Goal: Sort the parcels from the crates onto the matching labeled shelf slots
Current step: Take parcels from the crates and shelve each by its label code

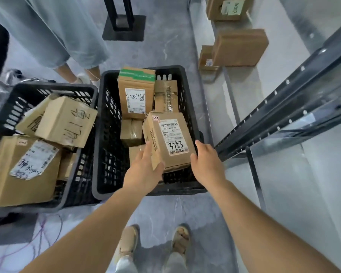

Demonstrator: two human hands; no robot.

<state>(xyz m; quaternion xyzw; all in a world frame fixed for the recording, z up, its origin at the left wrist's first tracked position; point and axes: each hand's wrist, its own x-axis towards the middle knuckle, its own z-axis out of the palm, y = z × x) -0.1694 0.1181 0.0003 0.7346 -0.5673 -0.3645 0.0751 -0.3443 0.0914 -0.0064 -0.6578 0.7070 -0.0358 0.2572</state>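
Observation:
A cardboard parcel (170, 140) with a white label marked "3753" is held above the near right part of the middle black crate (104, 134). My left hand (144, 170) grips its near left corner, thumb on top. On the parcel's right side, my right hand (205, 162) presses with the fingers wrapped round the edge. Several more parcels lie in this crate, among them a tall one with a green strip (136, 91). A second black crate (71, 91) at the left holds several larger parcels (65, 121).
A grey metal shelf rack (283, 107) rises at the right. Its low white shelf (274, 79) carries three cardboard boxes (240, 47) at the far end. Another person's legs (67, 69) stand behind the crates. A black stand base (124, 26) sits on the floor further back.

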